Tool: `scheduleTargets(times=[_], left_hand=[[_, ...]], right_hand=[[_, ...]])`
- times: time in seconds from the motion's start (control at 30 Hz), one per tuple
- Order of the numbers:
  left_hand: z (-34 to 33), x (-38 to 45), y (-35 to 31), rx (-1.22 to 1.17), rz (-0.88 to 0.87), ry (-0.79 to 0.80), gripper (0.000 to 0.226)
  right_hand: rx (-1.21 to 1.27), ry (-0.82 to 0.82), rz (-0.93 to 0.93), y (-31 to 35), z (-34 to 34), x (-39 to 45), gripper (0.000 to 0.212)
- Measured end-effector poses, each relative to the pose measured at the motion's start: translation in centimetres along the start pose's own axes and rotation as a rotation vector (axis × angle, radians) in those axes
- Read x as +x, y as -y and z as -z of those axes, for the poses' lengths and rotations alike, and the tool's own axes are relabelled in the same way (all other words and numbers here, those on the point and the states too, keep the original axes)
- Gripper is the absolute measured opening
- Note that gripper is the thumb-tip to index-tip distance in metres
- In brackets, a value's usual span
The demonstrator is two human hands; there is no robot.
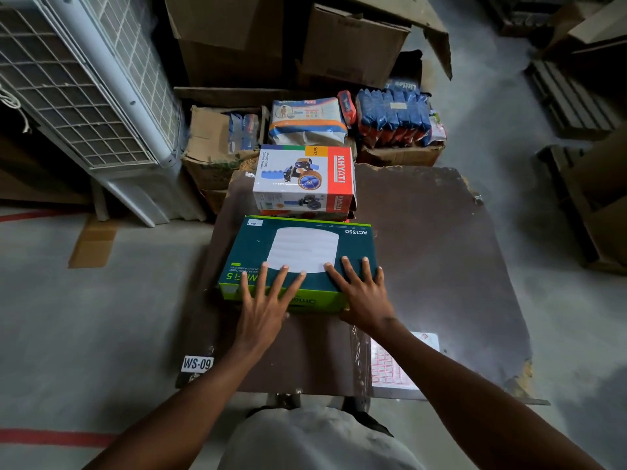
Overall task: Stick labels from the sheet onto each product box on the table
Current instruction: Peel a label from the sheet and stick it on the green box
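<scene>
Both forearms reach forward from the bottom of the view, and each hand lies flat with fingers spread and straight on the near end of the teal and green router box (298, 262): the left hand (268, 293) over its near-left part, the right hand (363, 293) over its near-right corner, neither one curled around anything. That box rests on the dark counter (441, 266) with its long axis running left to right across the person's front, and behind it, touching or just beside its far edge, stands the white and red tape-dispenser box (303, 179). The label sheet (393, 368), white with a red grid, lies on the counter near the front edge, back toward the body and to the right of the right hand, partly hidden under the right forearm. So the right hand is clearly the nearer one to the sheet; reaching it probably means drawing that hand back and slightly outward, while the left hand could steady the box. A small white tag marked WS-09 (197, 363) sits at the counter's near-left corner.
</scene>
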State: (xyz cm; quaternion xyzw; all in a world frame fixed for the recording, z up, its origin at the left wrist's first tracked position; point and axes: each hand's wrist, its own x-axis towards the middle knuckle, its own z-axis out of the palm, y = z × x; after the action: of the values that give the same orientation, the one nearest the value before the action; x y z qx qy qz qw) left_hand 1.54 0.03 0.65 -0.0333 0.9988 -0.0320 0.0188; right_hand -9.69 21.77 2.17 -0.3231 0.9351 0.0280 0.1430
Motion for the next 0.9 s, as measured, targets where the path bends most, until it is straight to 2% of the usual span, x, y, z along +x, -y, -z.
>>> scheduleTargets(times=[0.13,0.33,0.53,0.63,0.73,0.8,0.87,0.9], left_hand=[[1.8,1.3,0.3,-0.060,-0.016,-0.092,0.099],[6.2,2.7,0.8,-0.131,-0.074,-0.170,0.099],[9.7,4.2,-0.8,-0.248,-0.160,-0.222,0.096],[10.7,4.7,-2.1,-0.433,-0.153,-0.235,0.093],[11.2,5.5,-3.9,-0.765,-0.112,-0.246,0.089],[11.5,6.1,-5.5,-0.984,-0.089,-0.229,0.089],[11.9,6.9,-7.1,-1.136,-0.074,-0.211,0.088],[12.1,7.3,-8.0,-1.204,-0.063,-0.179,0.086]], right_hand=[[-0.003,-0.110,-0.001,-0.6,2.1,-1.1,0.112],[0.009,-0.536,-0.014,-1.4,5.7,-3.8,0.089],[-0.003,-0.658,-0.117,-2.0,9.7,-6.0,0.092],[0.056,-0.842,-0.222,-3.0,11.1,-7.3,0.093],[0.211,-1.017,-0.320,-5.0,12.4,-9.0,0.110],[0.427,-1.133,-0.351,-6.9,12.7,-9.9,0.116],[0.686,-1.161,-0.396,-9.3,12.0,-10.1,0.122],[0.823,-1.108,-0.416,-10.7,11.3,-10.1,0.126]])
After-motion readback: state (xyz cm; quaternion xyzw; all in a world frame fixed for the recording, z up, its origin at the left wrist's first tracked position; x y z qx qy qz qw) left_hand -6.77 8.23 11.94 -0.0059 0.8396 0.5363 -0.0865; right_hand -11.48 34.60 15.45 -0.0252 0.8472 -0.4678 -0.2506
